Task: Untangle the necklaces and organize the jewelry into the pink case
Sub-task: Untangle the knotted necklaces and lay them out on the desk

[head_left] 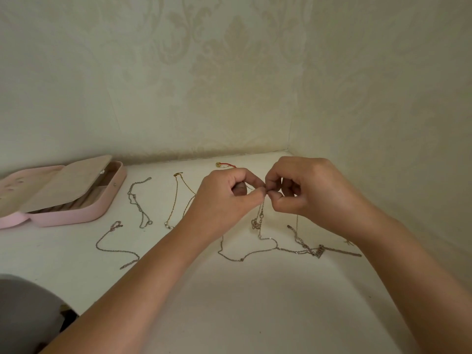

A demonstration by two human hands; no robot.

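Note:
My left hand and my right hand meet fingertip to fingertip above the white table, both pinching the top of a thin silver chain. Below them the tangled silver necklaces hang down and trail over the table to the right, ending near a small pendant. A gold chain lies just left of my left hand, partly hidden by it. Two separate silver chains lie further left: one straight, another nearer me. The pink case sits open at the far left.
A small red-corded piece lies by the back wall behind my hands. Wallpapered walls close the table at the back and on the right. A grey object fills the bottom left corner. Bare white tabletop stretches between my forearms.

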